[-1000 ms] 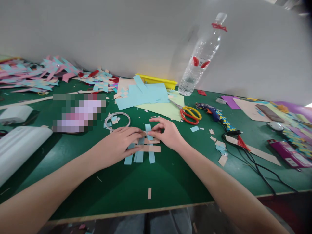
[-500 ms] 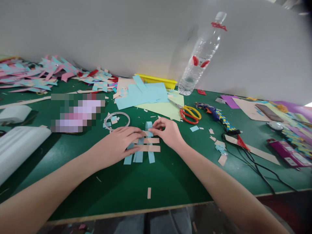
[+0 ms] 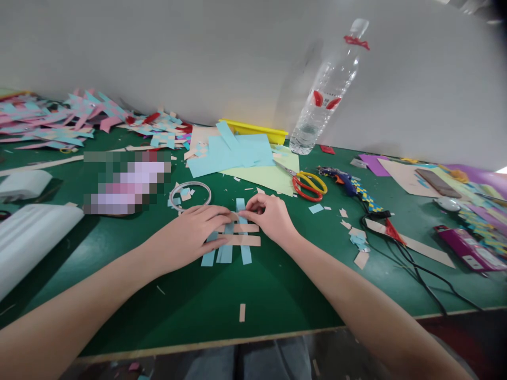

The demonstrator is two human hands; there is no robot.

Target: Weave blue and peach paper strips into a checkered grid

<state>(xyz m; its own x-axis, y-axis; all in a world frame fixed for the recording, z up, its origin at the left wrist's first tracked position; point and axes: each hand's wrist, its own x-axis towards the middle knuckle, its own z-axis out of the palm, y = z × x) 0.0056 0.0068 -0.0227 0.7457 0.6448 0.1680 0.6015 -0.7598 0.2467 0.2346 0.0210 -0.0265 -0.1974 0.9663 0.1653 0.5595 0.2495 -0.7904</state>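
Observation:
A small weave of light blue and peach paper strips (image 3: 234, 241) lies on the green table (image 3: 257, 285) in front of me. My left hand (image 3: 190, 232) lies flat on its left part, fingers stretched over the strips. My right hand (image 3: 269, 216) is at the weave's upper right, thumb and fingers pinched on the top end of a blue strip (image 3: 240, 205). A loose peach scrap (image 3: 242, 312) lies nearer to me.
A roll of clear tape (image 3: 190, 195), blue and pale green sheets (image 3: 237, 153), red-and-yellow scissors (image 3: 309, 184), a plastic bottle (image 3: 328, 89) and a yellow tray (image 3: 253, 131) lie beyond. A glue gun (image 3: 348, 182) with black cable is at right. Paper scraps pile at far left.
My right hand closed its fingers onto the blue strip's top end, lifted it into a curl, then pressed it back down. My left hand stayed put.

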